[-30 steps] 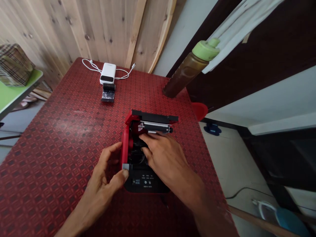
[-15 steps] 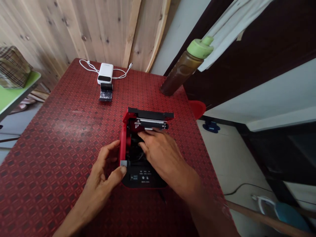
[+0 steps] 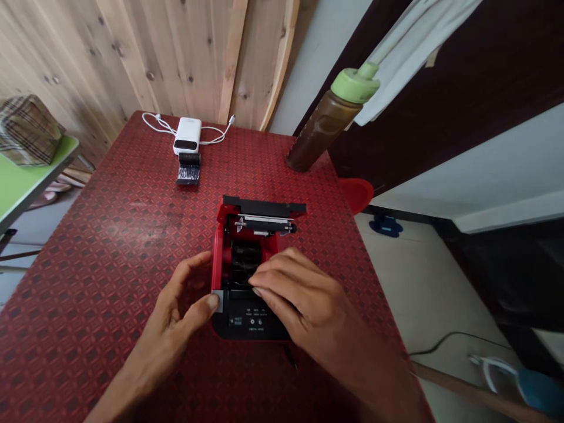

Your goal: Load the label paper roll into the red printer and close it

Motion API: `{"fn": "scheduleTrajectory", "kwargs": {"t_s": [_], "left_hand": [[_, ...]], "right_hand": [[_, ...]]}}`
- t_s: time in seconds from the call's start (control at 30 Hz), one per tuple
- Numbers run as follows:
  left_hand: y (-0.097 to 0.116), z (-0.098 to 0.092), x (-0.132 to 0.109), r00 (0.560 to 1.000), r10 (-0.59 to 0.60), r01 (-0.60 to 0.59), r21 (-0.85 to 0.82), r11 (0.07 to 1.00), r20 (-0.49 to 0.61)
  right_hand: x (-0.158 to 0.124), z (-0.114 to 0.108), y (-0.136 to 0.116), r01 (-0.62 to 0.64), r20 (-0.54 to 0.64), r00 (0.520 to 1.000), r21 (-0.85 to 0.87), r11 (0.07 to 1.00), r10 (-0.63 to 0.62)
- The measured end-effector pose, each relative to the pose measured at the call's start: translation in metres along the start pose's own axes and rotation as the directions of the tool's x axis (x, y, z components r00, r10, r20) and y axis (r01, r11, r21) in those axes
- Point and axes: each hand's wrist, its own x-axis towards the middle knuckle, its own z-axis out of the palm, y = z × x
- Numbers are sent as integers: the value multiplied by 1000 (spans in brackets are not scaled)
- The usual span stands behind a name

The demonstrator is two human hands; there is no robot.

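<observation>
A small red and black printer [image 3: 251,316] stands on the table with its lid [image 3: 264,208] raised at the far side. A roller [image 3: 267,227] shows under the lid. Inside the bay lies a shiny black roll of film [image 3: 245,254]. My left hand [image 3: 183,311] steadies the printer's left side, thumb on the grey front corner and fingers curved along the wall. My right hand [image 3: 304,294] is over the bay's right part, thumb and forefinger pinched at what looks like the loose end of the film; the fingertips partly hide it.
On the red patterned table [image 3: 132,235], a white power bank [image 3: 187,135] with a cable stands at the back, a short black film piece [image 3: 189,169] before it. A brown bottle [image 3: 326,126] with a green lid stands at the back right. A checked bag [image 3: 29,129] sits far left.
My right hand has drawn back from deep in the bay toward the printer's front panel, uncovering the black roll. My left hand keeps its place at the printer's side.
</observation>
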Motion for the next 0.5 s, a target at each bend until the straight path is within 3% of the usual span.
{"fn": "scheduleTrajectory", "kwargs": {"t_s": [0.17, 0.3, 0.37, 0.5], "left_hand": [[24, -12, 26, 980, 162, -136, 209, 968, -113], [47, -8, 66, 915, 388, -358, 221, 907, -114], [54, -2, 82, 915, 397, -386, 130, 913, -75], [58, 8, 89, 918, 374, -370, 52, 927, -131]], "right_hand": [[-20, 4, -14, 3, -156, 987, -119, 993, -22], [-38, 14, -25, 32, -222, 970, -279, 960, -97], [-43, 21, -27, 54, -220, 965, -367, 929, -143], [-50, 34, -28, 57, -216, 961, -459, 887, -173]]}}
